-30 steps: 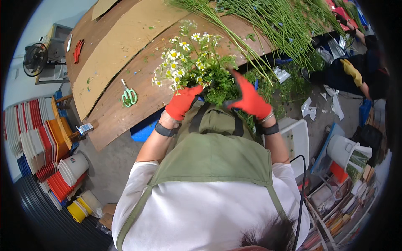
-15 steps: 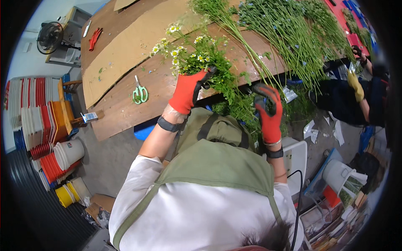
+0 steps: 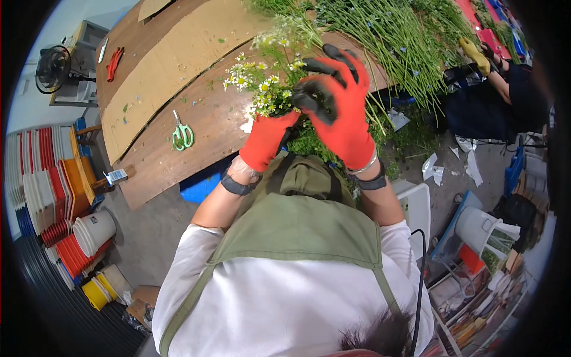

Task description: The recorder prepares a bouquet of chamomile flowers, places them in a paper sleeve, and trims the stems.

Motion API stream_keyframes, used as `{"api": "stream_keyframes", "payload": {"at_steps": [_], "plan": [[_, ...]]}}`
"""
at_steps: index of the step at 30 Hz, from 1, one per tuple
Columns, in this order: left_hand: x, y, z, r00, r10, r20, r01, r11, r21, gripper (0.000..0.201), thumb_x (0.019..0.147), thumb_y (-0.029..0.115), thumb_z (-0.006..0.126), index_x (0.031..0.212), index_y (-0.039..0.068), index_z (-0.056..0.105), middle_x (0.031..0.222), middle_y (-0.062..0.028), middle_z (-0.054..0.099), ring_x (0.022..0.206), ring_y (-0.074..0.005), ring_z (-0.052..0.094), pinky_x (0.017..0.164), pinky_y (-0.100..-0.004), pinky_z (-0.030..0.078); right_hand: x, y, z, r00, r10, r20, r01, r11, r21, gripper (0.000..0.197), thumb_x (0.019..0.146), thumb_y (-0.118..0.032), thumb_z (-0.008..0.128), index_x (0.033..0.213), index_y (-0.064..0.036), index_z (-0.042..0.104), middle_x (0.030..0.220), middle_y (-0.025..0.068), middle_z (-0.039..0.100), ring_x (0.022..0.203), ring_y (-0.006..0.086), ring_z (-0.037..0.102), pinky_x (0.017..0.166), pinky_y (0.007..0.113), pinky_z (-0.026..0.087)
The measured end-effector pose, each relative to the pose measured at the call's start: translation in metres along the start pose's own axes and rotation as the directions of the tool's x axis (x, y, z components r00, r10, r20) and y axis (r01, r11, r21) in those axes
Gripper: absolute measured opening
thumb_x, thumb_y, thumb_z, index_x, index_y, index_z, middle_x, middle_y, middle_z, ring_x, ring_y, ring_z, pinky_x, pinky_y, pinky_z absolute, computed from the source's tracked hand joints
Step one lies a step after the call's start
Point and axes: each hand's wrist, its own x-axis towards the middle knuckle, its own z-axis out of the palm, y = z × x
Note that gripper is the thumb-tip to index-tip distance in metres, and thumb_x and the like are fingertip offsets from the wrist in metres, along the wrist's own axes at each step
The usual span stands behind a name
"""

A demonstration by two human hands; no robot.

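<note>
My left hand (image 3: 269, 138), in a red glove with black fingers, is closed round the stems of a bunch of white daisy-like flowers (image 3: 262, 89) with yellow centres. The blooms lean up over the table beyond that hand, and leafy stems hang by its right side. My right hand (image 3: 342, 104), gloved the same way, is raised just right of the blooms, its fingers curved and apart, slightly smeared by motion. Nothing shows plainly in its grasp. Green-handled scissors (image 3: 182, 137) lie on the brown table (image 3: 199, 122), left of my left hand.
Long green stems with small blue flowers (image 3: 386, 41) are heaped at the far right of the table. Cardboard (image 3: 172, 59) covers its far left part, near a red glove (image 3: 115, 64). A co-worker's yellow-gloved hand (image 3: 474, 56) is at right. Stacked buckets (image 3: 92, 232) stand at left.
My right hand has come up and left from beside the table edge to the blooms. The left hand stays on the bunch, now drawn slightly lower. The co-worker's yellow-gloved hand has risen toward the table.
</note>
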Motion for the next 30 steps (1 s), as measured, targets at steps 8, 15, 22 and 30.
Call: {"api": "stream_keyframes", "payload": {"at_steps": [8,15,22,30], "plan": [[-0.001,-0.024,-0.015,0.981,0.021,0.195,-0.048,0.990,0.133,0.047,0.078,0.021,0.076,0.124,0.010,0.070,0.112,-0.0162,0.072,0.102,-0.0368,0.069,0.090,-0.0366,0.053,-0.017,0.026,-0.045,0.984,0.158,0.085,-0.161,0.567,0.808,0.022,0.086,-0.008,0.062,0.104,-0.0024,0.073,0.118,0.0131,0.071,0.126,0.0287,0.059,0.111,0.047,0.040],[0.003,-0.002,-0.017,0.982,0.004,0.188,-0.008,1.000,0.019,0.054,0.077,0.025,0.075,0.129,0.011,0.067,0.114,-0.0158,0.071,0.104,-0.0391,0.067,0.093,-0.0409,0.053,-0.016,0.009,-0.031,0.981,0.193,0.002,-0.183,0.928,0.325,0.048,0.068,-0.012,0.088,0.114,-0.0161,0.075,0.126,0.0048,0.067,0.125,0.0336,0.055,0.107,0.047,0.042],[0.003,0.020,-0.009,0.952,-0.226,0.206,0.273,0.931,-0.243,0.047,0.080,0.027,0.075,0.121,0.006,0.069,0.116,-0.0173,0.070,0.109,-0.0392,0.065,0.095,-0.0406,0.051,-0.010,0.002,-0.011,1.000,-0.022,-0.009,0.022,0.996,0.086,0.042,0.067,-0.019,0.089,0.107,-0.0190,0.075,0.130,0.0044,0.065,0.134,0.0354,0.047,0.116,0.050,0.029],[-0.011,0.014,-0.017,0.759,-0.617,0.207,0.582,0.500,-0.641,0.046,0.076,0.014,0.077,0.121,0.006,0.070,0.113,-0.0161,0.073,0.103,-0.0351,0.070,0.093,-0.0360,0.053,-0.034,-0.004,-0.033,0.790,0.491,0.366,-0.530,0.248,0.811,0.069,0.077,0.002,0.064,0.144,0.0000,0.049,0.149,0.0125,0.051,0.094,0.0206,0.066,0.094,0.036,0.051]]}}
